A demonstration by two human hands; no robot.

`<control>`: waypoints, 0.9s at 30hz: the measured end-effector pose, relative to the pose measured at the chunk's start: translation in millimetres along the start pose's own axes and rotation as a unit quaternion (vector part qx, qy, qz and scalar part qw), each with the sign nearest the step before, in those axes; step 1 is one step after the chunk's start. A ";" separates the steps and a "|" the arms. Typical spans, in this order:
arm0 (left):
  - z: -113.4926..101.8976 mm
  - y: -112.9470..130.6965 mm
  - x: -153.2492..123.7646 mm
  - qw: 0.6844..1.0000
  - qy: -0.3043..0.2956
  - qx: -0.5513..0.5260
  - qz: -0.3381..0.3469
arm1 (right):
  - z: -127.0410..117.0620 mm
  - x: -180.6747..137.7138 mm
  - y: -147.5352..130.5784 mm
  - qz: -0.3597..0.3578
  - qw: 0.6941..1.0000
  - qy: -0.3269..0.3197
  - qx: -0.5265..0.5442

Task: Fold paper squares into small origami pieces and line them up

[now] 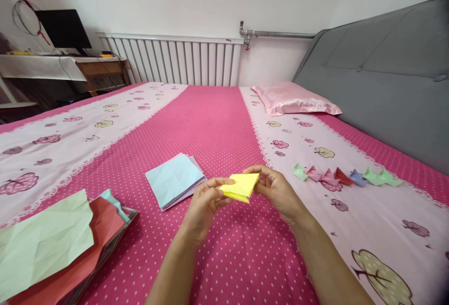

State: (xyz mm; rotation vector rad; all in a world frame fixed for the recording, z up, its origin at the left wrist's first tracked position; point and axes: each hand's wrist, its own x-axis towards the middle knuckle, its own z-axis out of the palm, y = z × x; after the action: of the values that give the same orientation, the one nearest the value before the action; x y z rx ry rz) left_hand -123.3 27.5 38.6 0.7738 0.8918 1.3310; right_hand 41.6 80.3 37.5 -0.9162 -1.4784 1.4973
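Note:
A small piece of folded yellow paper is held up between my two hands, above the pink dotted bedspread. My left hand pinches its left corner between thumb and fingers. At the right corner, my right hand grips the paper, its fingertips partly hidden behind it. Layers show along the paper's lower edge. Just left of my left hand lies a stack of square paper sheets, pale blue on top. To the right of my right hand, several folded paper boats in green, pink, red and blue stand in a row.
Creased pale green paper and red paper lie piled at the lower left. A pink pillow rests near the grey headboard. Beyond the bed are a white radiator and a desk with a monitor.

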 end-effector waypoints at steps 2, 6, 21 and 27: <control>-2.1 -0.9 1.1 1.000 0.008 0.019 0.010 | -2.4 -1.1 -1.7 -0.008 1.000 -0.018 0.014; -4.5 -1.9 2.6 0.999 0.015 0.047 0.015 | -8.1 -4.2 -4.7 -0.018 0.997 -0.070 0.025; 2.0 1.5 -1.7 0.997 0.006 0.074 0.030 | -15.5 -5.4 -4.2 -0.041 0.998 -0.036 0.015; 2.3 1.0 -1.0 0.996 0.007 0.086 0.024 | -16.2 -5.2 -2.9 -0.035 0.999 -0.031 0.016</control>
State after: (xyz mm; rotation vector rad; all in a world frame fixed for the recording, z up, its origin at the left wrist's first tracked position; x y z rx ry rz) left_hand -121.8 26.7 40.7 0.9254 1.0125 1.3154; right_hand 58.7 81.9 39.4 -0.7980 -1.5112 1.5064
